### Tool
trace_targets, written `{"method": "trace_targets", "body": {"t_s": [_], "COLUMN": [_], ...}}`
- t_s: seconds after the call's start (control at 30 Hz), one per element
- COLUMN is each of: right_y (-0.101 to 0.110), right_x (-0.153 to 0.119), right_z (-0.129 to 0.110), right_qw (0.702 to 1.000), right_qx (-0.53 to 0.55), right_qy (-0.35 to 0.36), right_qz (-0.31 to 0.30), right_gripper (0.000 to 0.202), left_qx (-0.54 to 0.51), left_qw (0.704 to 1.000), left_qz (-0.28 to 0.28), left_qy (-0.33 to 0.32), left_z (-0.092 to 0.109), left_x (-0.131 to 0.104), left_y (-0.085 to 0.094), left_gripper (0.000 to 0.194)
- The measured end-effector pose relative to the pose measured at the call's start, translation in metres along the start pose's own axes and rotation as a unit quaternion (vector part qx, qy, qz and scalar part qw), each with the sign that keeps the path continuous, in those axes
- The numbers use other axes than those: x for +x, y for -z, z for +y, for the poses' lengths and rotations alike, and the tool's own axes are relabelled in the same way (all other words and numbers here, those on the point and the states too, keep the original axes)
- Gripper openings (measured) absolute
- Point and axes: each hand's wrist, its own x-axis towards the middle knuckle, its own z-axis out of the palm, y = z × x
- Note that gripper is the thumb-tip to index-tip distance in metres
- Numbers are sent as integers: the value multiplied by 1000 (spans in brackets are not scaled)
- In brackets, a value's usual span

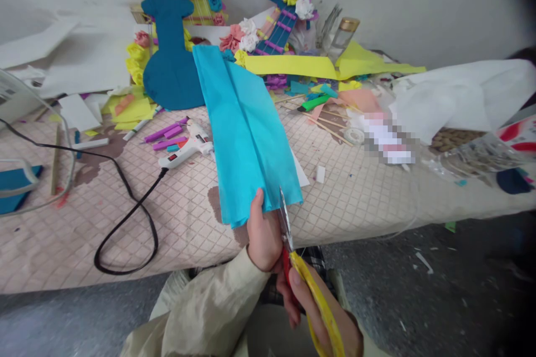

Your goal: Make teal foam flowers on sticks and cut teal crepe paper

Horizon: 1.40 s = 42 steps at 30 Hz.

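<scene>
A folded sheet of bright blue paper (247,128) lies over the near side of the table, its bottom edge toward me. My left hand (264,234) pinches that bottom edge, thumb on top and the other fingers hidden below. Scissors with yellow and red handles (286,223) are in my right hand (320,304), its fingers wrapped round the handles. The blades point away from me and are at the paper's bottom edge, just right of my left thumb, with one blade over the paper.
A white glue gun (188,145) with a looping black cord lies left of the paper. Behind stand a dark blue vase-shaped cutout (170,56) and paper flowers. A green cutter (315,102), sticks (330,125) and yellow paper (293,65) lie to the right.
</scene>
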Motion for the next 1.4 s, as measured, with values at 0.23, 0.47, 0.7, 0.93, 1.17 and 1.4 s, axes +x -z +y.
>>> {"method": "trace_targets", "body": {"t_s": [0.23, 0.47, 0.7, 0.93, 1.17, 1.4], "right_y": [0, -2, -3, -2, -4, -4], "right_x": [2, 2, 3, 5, 2, 1], "right_z": [3, 4, 7, 9, 2, 0], "right_qw": [1000, 997, 995, 994, 994, 993], "right_qx": [22, 73, 91, 79, 71, 79], "right_qy": [2, -29, -49, -73, -83, -86], "right_qz": [-4, -22, -18, -25, -11, -6], "right_gripper": [43, 41, 44, 52, 55, 53], "left_qx": [-12, -13, -10, -1, -7, -9], "left_qw": [1000, 1000, 1000, 1000, 1000, 1000], "left_qz": [-11, -6, 1, 2, -17, -4], "left_qy": [-4, 6, 3, 9, 17, 5], "left_z": [0, 0, 0, -1, -1, 0], "left_x": [0, 1, 1, 1, 1, 1], "left_y": [0, 1, 1, 3, 5, 4], "left_gripper": [38, 37, 37, 38, 38, 38]}}
